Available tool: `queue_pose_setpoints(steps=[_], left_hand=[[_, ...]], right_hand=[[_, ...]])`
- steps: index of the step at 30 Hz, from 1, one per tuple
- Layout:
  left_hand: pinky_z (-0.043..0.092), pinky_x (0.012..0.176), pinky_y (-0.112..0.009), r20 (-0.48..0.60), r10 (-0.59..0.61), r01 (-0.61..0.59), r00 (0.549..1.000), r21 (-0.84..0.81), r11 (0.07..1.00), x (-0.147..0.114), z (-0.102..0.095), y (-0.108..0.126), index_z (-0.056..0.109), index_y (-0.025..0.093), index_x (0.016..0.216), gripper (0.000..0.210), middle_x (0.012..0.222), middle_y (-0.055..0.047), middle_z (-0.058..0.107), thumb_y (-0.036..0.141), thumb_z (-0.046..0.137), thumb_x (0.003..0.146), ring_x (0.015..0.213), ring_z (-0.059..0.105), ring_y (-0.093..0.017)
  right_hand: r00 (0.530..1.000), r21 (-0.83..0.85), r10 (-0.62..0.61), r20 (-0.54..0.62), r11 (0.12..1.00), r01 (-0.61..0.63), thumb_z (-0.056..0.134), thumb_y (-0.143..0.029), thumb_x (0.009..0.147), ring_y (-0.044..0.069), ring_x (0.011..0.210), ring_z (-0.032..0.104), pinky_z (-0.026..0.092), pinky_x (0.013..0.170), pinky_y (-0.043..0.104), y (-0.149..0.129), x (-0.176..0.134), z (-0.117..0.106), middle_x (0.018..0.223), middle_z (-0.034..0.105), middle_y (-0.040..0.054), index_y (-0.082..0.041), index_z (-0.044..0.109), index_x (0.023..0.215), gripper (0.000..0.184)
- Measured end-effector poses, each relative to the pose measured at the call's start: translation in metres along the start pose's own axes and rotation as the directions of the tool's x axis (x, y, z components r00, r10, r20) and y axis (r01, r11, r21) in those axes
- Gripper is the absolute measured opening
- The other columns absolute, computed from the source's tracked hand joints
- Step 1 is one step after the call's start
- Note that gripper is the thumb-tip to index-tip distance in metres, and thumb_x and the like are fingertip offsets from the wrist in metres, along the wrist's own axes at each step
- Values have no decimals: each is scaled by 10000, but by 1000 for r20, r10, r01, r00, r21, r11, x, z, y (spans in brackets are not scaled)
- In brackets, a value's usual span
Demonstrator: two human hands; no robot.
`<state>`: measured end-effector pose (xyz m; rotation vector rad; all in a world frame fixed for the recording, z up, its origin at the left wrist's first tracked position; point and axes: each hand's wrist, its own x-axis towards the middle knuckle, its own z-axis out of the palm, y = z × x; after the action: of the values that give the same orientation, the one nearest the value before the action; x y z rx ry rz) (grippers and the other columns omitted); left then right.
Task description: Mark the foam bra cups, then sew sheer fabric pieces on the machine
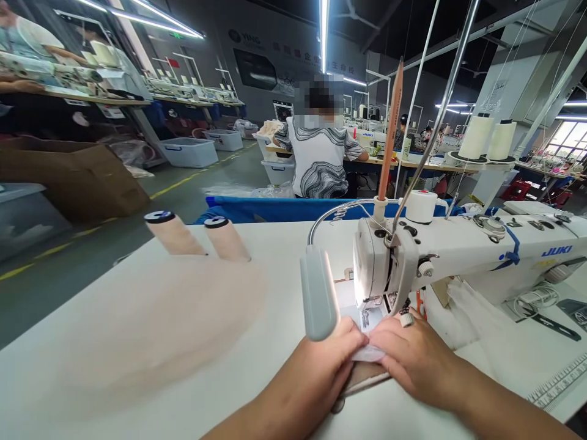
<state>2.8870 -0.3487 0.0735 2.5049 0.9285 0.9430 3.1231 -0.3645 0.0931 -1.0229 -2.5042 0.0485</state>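
Observation:
Right in front of the needle area of a white sewing machine [463,244], my two hands meet over a small piece of thin white fabric [368,353]. My left hand [332,354] pinches the fabric from the left, its fingers partly hidden below the lamp. From the other side, my right hand [413,354] grips the same fabric with thumb and fingers bent. The presser foot [365,318] stands just beyond my fingertips. A grey lamp head [318,296] on a bent metal neck hangs close above my left hand.
Two peach thread cones [177,233] lie tilted beside a sheer peach cloth [174,324] on the white table [275,391]. A pencil [393,122] stands upright on the machine. A clear ruler [559,379] lies at right. Ahead sits a person [318,153], back turned.

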Motion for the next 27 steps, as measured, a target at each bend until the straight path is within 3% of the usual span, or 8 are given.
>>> queue_pose_setpoints(steps=[3, 5, 7, 11, 14, 16, 19, 27], left_hand=[[472, 685, -284, 102, -136, 144, 985, -81, 986, 5, -8, 1, 662, 240, 940, 288, 907, -15, 634, 160, 398, 1021, 793, 609, -184], [489, 701, -280, 186, -218, 242, 958, -116, 963, 9, -12, 0, 657, 233, 899, 320, 918, -14, 623, 216, 378, 1055, 811, 619, -180], [496, 711, -286, 203, -239, 265, 949, -113, 958, 10, -15, 0, 649, 228, 862, 339, 919, -17, 618, 236, 376, 1063, 818, 616, -183], [487, 726, -323, 102, -48, 49, 994, -5, 999, 4, -13, 4, 652, 221, 852, 285, 971, -47, 651, 120, 413, 971, 838, 614, -205], [476, 702, -342, 69, 133, -138, 989, 71, 988, -5, -8, 9, 696, 228, 926, 322, 991, -56, 711, 52, 428, 950, 812, 647, -209], [466, 680, -354, 30, 209, -211, 977, 116, 971, -11, -4, 9, 720, 240, 986, 328, 948, -48, 739, 80, 434, 1005, 778, 657, -215], [467, 675, -362, -15, 241, -236, 970, 150, 960, -14, -1, 8, 732, 252, 1025, 320, 925, -45, 753, 126, 439, 1053, 761, 672, -218], [537, 713, -345, -2, 220, -217, 975, 156, 964, 1, -17, 11, 758, 248, 1052, 336, 907, -46, 763, 41, 500, 987, 755, 700, -208]], right_hand=[[993, 138, 70, -99, 989, -56, 513, -137, 1036, 229, 832, 633, 480, 767, 346, 0, 5, 2, 895, 737, 35, -223, 656, 991, 173], [983, 254, 147, -113, 960, -114, 495, -170, 1068, 213, 840, 648, 482, 773, 326, -1, 8, 0, 895, 741, 22, -228, 658, 1012, 182], [977, 322, 186, -101, 936, -145, 490, -192, 1084, 202, 836, 653, 479, 769, 313, -2, 9, -2, 882, 736, 12, -229, 658, 1002, 191], [996, 245, 55, -66, 969, -37, 492, -164, 1052, 219, 845, 640, 464, 790, 339, -1, 3, -3, 887, 735, 27, -219, 652, 991, 179], [995, 102, -88, 51, 991, 83, 517, -106, 1006, 223, 859, 633, 440, 804, 355, -2, -5, -5, 936, 744, 35, -216, 645, 1003, 169], [989, 28, -113, 94, 993, 111, 534, -90, 997, 219, 870, 630, 421, 800, 356, -4, -9, -7, 972, 746, 33, -217, 645, 1012, 169], [987, -15, -117, 108, 993, 120, 550, -83, 987, 216, 886, 623, 406, 796, 357, -7, -9, -9, 1009, 748, 26, -215, 647, 1018, 167], [995, -47, -48, 92, 998, 53, 560, -71, 979, 231, 886, 587, 439, 819, 368, -2, -5, -2, 984, 737, 29, -199, 636, 969, 148]])
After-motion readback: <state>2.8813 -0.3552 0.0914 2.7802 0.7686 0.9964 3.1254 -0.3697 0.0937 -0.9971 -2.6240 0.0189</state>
